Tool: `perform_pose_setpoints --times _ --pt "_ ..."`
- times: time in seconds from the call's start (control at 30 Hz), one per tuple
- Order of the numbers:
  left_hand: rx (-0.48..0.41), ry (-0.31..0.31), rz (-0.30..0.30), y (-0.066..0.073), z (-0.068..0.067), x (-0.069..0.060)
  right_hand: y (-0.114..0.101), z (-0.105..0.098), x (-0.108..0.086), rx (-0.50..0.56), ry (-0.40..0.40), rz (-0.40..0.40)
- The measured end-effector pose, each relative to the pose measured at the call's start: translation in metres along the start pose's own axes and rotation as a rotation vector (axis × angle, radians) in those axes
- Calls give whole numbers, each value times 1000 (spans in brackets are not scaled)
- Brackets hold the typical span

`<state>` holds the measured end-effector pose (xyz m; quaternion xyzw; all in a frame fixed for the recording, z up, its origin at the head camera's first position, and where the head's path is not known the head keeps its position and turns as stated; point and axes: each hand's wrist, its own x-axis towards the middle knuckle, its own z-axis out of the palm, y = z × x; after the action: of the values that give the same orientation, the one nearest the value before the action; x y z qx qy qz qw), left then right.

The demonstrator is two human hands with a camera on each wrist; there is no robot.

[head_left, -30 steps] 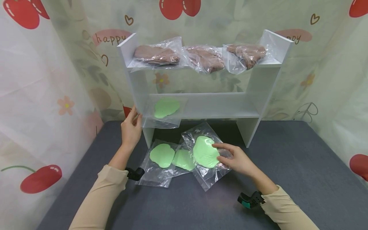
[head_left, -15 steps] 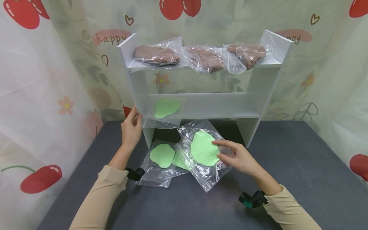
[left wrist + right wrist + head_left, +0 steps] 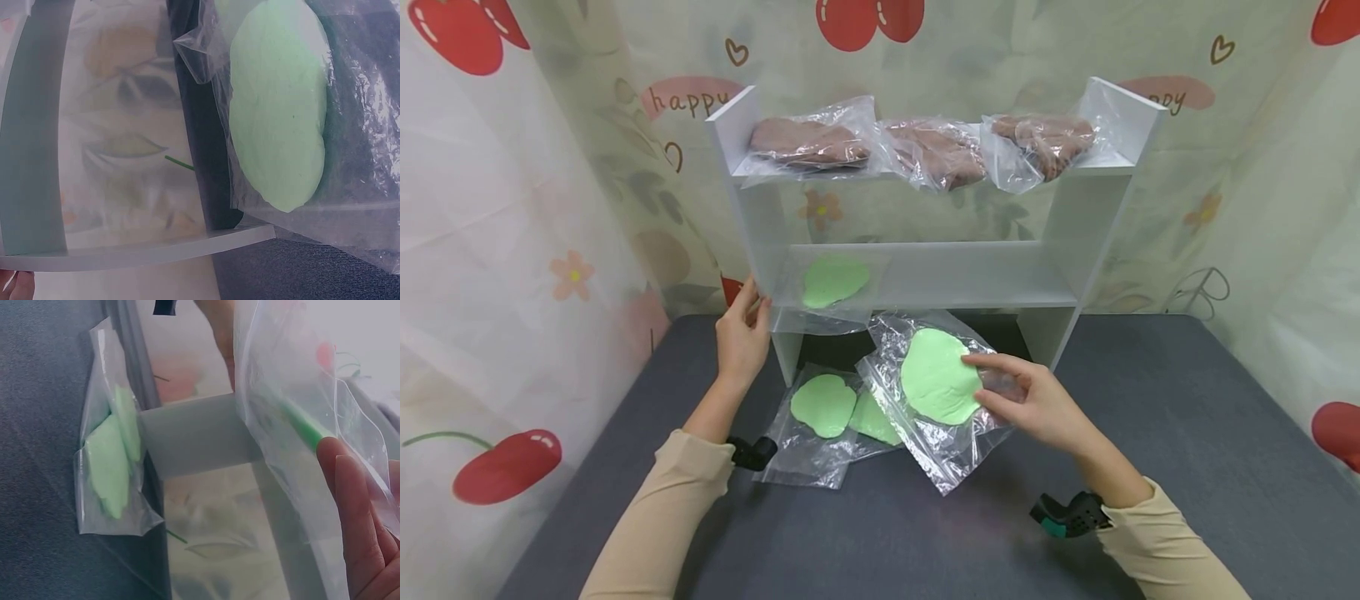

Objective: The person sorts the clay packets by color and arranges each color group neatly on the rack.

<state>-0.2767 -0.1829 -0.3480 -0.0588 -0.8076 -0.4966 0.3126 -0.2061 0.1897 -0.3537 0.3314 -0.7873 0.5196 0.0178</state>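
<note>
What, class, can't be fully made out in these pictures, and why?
Head view: one green piece, partly covered by the bag in the right hand.
Left wrist view: left hand, mostly beyond the lower left corner.
Right wrist view: right hand, cut by the right edge.

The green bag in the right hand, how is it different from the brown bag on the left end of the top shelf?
The green bag has a flat, pale green piece inside; the brown bag has a thicker, brown lump.
The green bag is held up, tilted, by the right hand; the brown bag lies on the top shelf, with no hand touching it.
Both are see-through plastic.
</note>
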Motion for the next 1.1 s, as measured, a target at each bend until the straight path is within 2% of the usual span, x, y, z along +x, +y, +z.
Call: perform_pose_setpoints --times 0.2,0.4,0.73,0.93,1.1 --pt "2 -1 0 1 0 0 -6 -4 -2 6 12 -20" --pt "4 0 -5 2 0 0 -10 -9 -1 -5 58 -17" --pt "-3 6 -1 2 0 -2 -15 -15 1 -14 173 -24" --pt "4 2 -10 1 0 -1 -17 -16 4 25 240 -35" --pt "3 2 -7 0 0 -1 -17 -14 8 25 312 -12"
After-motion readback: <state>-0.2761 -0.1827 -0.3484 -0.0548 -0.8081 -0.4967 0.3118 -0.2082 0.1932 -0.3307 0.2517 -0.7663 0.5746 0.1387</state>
